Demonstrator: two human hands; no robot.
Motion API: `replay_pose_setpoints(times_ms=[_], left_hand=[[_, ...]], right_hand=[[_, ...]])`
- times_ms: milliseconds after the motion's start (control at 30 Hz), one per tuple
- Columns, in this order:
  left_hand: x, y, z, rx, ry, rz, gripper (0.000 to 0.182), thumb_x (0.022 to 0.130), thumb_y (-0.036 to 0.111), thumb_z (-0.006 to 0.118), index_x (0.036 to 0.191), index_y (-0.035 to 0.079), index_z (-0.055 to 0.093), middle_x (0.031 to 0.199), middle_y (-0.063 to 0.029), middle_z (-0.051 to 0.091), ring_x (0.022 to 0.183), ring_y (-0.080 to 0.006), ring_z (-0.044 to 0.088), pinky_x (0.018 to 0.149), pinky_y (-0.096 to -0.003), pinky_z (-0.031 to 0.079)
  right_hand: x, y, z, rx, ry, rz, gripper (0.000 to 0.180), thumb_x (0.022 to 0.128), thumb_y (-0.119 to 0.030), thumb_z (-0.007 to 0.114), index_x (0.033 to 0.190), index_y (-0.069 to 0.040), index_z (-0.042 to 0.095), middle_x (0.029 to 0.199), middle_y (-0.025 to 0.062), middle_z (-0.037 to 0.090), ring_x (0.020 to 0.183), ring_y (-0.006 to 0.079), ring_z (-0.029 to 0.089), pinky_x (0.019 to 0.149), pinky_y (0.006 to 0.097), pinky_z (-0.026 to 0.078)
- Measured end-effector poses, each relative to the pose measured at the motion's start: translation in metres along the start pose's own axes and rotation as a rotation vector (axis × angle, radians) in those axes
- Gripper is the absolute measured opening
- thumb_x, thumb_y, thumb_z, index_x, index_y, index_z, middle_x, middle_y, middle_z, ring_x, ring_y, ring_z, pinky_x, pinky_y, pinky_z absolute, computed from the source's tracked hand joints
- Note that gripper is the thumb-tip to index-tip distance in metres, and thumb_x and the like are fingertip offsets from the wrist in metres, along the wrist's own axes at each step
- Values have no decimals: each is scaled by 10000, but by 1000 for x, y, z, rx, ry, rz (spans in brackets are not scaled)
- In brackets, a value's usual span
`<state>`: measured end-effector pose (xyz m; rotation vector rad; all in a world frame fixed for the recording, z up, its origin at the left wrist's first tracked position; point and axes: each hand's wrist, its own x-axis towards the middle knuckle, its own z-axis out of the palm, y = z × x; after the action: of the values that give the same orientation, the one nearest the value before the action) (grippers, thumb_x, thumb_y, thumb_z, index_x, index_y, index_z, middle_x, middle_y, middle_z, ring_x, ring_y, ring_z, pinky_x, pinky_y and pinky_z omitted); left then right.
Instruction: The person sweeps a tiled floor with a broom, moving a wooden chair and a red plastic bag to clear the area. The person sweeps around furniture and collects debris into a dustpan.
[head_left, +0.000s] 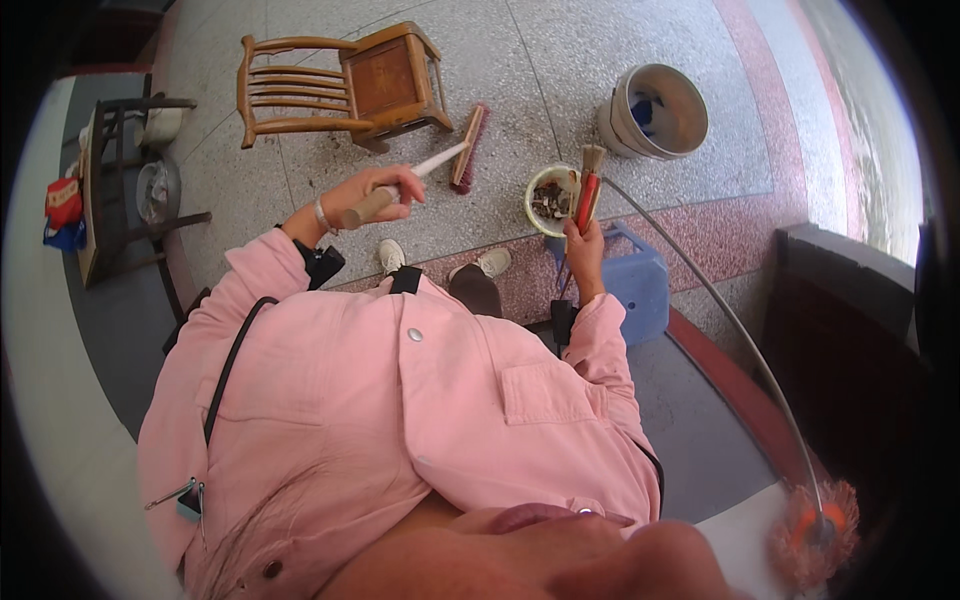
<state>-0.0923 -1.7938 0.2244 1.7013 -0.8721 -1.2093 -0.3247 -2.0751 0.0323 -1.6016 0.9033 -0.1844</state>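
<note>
My left hand (386, 195) is curled around the handle of a push broom (439, 159). Its head, with dark red bristles, rests on the floor ahead. In my right hand (585, 247) is an upright bundle: a red-handled brush (589, 199) with pale bristles and some thin sticks. Beside the bundle, a long grey rod (697, 277) starts and curves to a fluffy pink brush head (814, 529) at the lower right; whether my hand grips this rod is unclear. Just beyond my right hand stands a small bin (534, 221) with litter inside.
A wooden chair (386, 82) stands ahead on the left. A pale bucket (615, 124) with something blue inside stands ahead right. A blue plastic stool (637, 285) is by my right forearm. At far left are a dark-framed table (112, 195) and a metal basin (169, 187).
</note>
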Motion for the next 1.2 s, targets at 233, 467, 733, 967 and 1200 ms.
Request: replay_pose_setpoints(times_ms=[233,467,733,967,1200], left_hand=[[-16,-51,13,121,-173,58,461,711,14,562,1169,56,522,1114,-103,547,1076,-213,491,973,-356,342],[-55,-114,36,-493,-147,39,573,754,136,634,1284,77,425,1267,-96,468,1217,-197,377,1006,-418,313],[-73,-117,48,-1229,92,-186,816,765,684,504,1363,149,351,1446,-89,290,1353,-271,210,1027,-591,206],[-63,-155,67,-1278,388,-320,727,768,655,539,1289,159,435,1394,-97,354,1310,-301,292,947,-602,336],[-25,-203,65,-1256,673,-321,291,823,374,652,926,106,604,844,-36,622,808,-165,580,657,-345,465]], right_hand=[[-51,-195,117,-264,-405,-634,189,835,-180,608,874,-27,505,679,187,547,603,344,533,547,394,407],[-83,-172,200,-659,-599,-672,168,822,-153,551,864,-15,464,786,248,577,729,446,567,602,508,444],[-82,-149,236,-840,-748,-814,178,813,-142,548,919,-11,489,816,227,600,737,426,581,605,491,455],[-98,-154,251,-776,-896,-746,238,769,-160,596,939,-11,523,769,196,616,722,403,596,598,459,456],[-98,-148,260,-660,-839,-568,324,707,-170,650,969,-13,542,798,178,635,748,346,628,647,401,478]])
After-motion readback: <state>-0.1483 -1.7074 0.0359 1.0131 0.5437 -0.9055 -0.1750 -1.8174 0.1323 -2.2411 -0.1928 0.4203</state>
